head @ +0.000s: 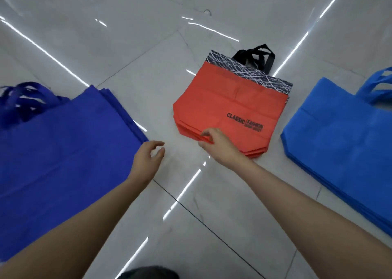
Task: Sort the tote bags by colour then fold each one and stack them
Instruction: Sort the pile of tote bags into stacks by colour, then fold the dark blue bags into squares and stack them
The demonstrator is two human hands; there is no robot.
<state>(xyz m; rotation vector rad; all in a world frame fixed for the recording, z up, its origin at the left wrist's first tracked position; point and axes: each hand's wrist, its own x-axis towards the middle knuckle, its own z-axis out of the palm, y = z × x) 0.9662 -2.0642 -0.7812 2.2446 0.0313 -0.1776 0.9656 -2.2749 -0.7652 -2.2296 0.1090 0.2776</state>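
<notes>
Three piles of tote bags lie flat on the floor. A dark blue pile (63, 151) with its handles at the far left fills the left side. In the middle is an orange-red pile (224, 106) with a black-and-white patterned top band, black handles and "CLASSIC FASHION" print. A light blue pile (343, 149) is on the right. My right hand (214, 145) pinches the near bottom edge of the orange-red pile. My left hand (148, 160) hovers with loosely curved fingers, holding nothing, beside the dark blue pile's right corner.
The bags lie on a glossy pale grey tiled floor (131, 45) with bright light reflections and dark grout lines. A dark patch (148, 273), perhaps my clothing, shows at the bottom edge.
</notes>
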